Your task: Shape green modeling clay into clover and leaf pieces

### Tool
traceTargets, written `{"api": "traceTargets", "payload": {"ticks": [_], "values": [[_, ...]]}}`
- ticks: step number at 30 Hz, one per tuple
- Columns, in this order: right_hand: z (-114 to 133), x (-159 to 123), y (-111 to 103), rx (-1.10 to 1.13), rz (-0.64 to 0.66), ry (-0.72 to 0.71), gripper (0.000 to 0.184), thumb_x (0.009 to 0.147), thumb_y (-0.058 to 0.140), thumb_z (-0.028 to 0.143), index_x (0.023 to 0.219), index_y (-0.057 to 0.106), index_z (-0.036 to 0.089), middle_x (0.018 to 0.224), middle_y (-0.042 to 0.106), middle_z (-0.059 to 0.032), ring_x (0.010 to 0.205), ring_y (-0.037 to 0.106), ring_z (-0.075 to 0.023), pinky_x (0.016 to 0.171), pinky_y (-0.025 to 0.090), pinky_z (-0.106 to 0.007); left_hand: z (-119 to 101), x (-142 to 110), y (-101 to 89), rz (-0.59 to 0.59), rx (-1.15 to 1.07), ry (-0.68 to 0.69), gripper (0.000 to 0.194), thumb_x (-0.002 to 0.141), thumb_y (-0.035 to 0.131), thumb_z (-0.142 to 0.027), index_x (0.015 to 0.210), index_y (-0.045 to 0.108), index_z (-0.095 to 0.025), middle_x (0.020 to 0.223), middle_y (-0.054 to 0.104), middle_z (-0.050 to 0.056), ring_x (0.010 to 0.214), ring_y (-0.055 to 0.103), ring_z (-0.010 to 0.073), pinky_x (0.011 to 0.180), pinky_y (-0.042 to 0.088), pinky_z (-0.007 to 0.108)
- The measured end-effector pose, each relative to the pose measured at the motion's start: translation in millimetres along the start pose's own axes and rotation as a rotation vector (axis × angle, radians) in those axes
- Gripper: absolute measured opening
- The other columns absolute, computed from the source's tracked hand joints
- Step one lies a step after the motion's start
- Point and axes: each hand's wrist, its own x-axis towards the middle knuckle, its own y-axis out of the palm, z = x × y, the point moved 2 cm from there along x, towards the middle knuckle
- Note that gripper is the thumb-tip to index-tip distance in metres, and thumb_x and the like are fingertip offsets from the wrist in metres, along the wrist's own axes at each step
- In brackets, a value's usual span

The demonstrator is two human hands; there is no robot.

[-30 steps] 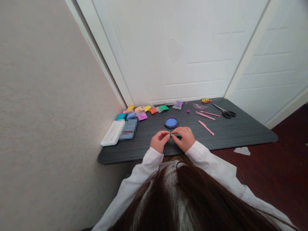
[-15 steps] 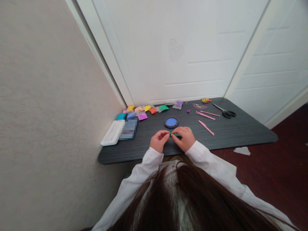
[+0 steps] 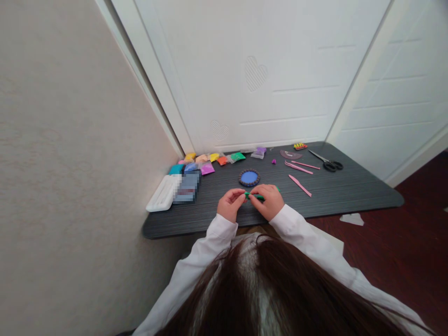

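Observation:
Between my two hands is a thin green strip of modelling clay [image 3: 259, 197], low over the near side of the table. My left hand [image 3: 231, 204] pinches its left end between thumb and fingertips. My right hand [image 3: 269, 200] grips it farther right, and a bit of green shows beyond the knuckles. Part of the strip is hidden by my right fingers. Just behind my hands lies a round blue disc [image 3: 249, 177] with a ring of dark brown beads or balls around its edge.
On the dark table [image 3: 217, 219], several colourful clay packets [image 3: 238, 157] line the back left. A white case [image 3: 164, 193] lies at the left. To the right are a pink clay knife [image 3: 300, 185], pink tweezers [image 3: 298, 167], black-handled scissors [image 3: 329, 163] and a small purple piece [image 3: 273, 161].
My left hand has shifted slightly left, so a little more of the green strip shows between my fingertips. My right hand and the things on the table look the same.

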Motion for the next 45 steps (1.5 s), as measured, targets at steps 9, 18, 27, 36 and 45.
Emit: {"api": "traceTargets", "payload": {"ticks": [9, 18, 27, 36, 45], "values": [[0.7, -0.3, -0.3, -0.001, 0.001, 0.012, 0.009, 0.074, 0.051, 0.028, 0.074, 0.056, 0.020, 0.078, 0.064, -0.0003, 0.077, 0.056, -0.0144, 0.076, 0.031, -0.031, 1.7, 0.4, -1.2, 0.017, -0.037, -0.011, 0.017, 0.062, 0.063, -0.023, 0.077, 0.060, -0.015, 0.073, 0.062, 0.001, 0.065, 0.058, 0.0099, 0.068, 0.049, 0.027], [-0.4, -0.2, -0.7, 0.015, -0.016, 0.032, 0.009, 0.075, 0.049, 0.026, 0.076, 0.055, 0.019, 0.074, 0.062, -0.0005, 0.073, 0.055, -0.0139, 0.074, 0.033, -0.030, 0.0, -0.1, 1.4, 0.023, 0.007, -0.035, 0.018, 0.061, 0.063, -0.023, 0.077, 0.059, -0.015, 0.073, 0.062, 0.001, 0.067, 0.059, 0.0120, 0.070, 0.049, 0.030], [2.4, 0.1, -2.3, 0.036, -0.016, 0.023, 0.010, 0.075, 0.050, 0.028, 0.075, 0.055, 0.019, 0.071, 0.062, -0.0001, 0.070, 0.055, -0.0140, 0.073, 0.034, -0.030, -3.0, -1.0, 1.2, -0.052, 0.207, 0.000, 0.017, 0.057, 0.065, -0.023, 0.072, 0.061, -0.015, 0.070, 0.062, 0.001, 0.066, 0.056, 0.0115, 0.067, 0.045, 0.026], [3.7, -1.4, -2.6, 0.057, -0.008, -0.004, 0.012, 0.075, 0.050, 0.029, 0.076, 0.056, 0.020, 0.071, 0.062, -0.0004, 0.070, 0.055, -0.0140, 0.073, 0.035, -0.031, -2.9, -1.6, 1.2, -0.071, 0.294, 0.026, 0.016, 0.060, 0.062, -0.025, 0.074, 0.062, -0.016, 0.070, 0.063, 0.002, 0.065, 0.057, 0.0121, 0.066, 0.045, 0.025], [5.1, -1.8, -2.6, 0.065, -0.007, -0.009, 0.011, 0.074, 0.050, 0.029, 0.075, 0.055, 0.020, 0.072, 0.062, -0.0009, 0.071, 0.055, -0.0147, 0.074, 0.035, -0.031, -4.0, -2.3, 0.9, -0.076, 0.324, 0.041, 0.016, 0.060, 0.061, -0.028, 0.072, 0.063, -0.017, 0.067, 0.063, 0.000, 0.061, 0.056, 0.0116, 0.061, 0.044, 0.023]]}}
